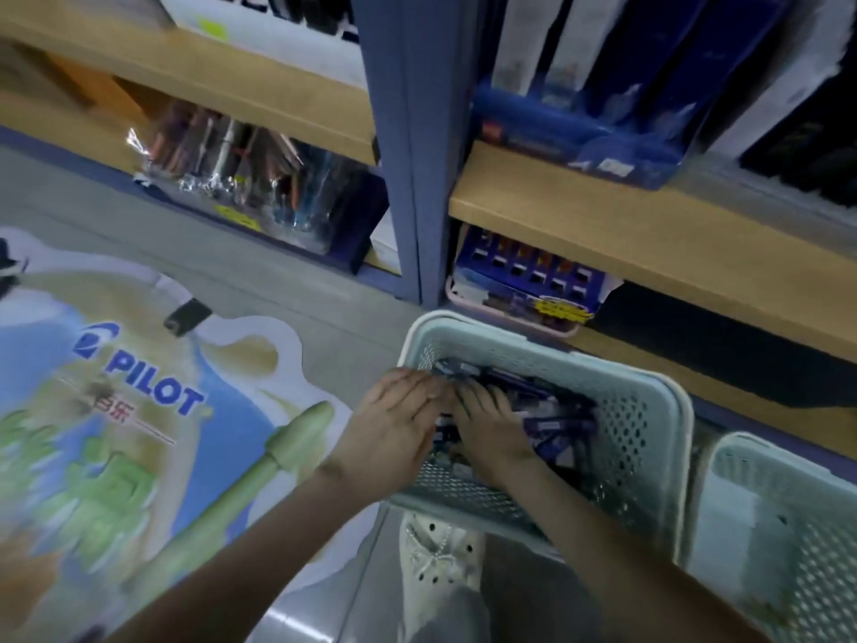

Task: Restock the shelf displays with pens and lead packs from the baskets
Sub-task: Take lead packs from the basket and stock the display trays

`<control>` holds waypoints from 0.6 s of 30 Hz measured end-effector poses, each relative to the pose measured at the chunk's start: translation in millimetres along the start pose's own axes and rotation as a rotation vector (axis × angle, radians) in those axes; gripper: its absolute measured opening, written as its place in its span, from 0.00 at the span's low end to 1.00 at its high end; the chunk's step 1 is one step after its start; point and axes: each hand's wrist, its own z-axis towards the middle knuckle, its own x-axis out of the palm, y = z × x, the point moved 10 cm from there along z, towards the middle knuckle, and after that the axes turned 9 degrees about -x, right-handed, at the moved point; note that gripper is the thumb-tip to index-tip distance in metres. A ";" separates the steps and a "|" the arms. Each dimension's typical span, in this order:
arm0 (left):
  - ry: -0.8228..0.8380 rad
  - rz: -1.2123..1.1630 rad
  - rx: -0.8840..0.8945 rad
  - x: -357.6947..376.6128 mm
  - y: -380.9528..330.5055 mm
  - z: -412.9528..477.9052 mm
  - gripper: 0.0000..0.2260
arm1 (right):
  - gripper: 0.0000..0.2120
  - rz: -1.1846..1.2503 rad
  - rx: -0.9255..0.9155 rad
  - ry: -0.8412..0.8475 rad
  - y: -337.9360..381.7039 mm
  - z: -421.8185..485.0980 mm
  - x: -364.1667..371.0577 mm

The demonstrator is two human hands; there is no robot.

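Both forearms reach fwd & down into a pale green perforated plastic basket (644, 438) beside a low wooden shelf (603, 225). L hand (394, 420) lies flat over the near-left rim, fingers straight, gripping nothing. R hand (491, 429) sits inside, fingers on glossy purple-blue packs (556, 424); blur hides whether it grasps them. Packs lie under & just right of the R hand.

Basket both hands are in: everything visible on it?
Pale green plastic basket: rectangular, rounded corners, thick smooth rim, walls perforated with small holes. It stands level in front of the shelf unit, with a similar second basket close on its right. It holds a loose heap of dark purple packs. The left hand lies over its near-left rim. The right hand reaches onto the packs, its grip blurred.
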 end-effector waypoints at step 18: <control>-0.050 0.122 0.008 -3.6 -5.5 -5.2 0.11 | 0.27 -0.181 -0.152 -0.194 7.8 -22.9 -3.8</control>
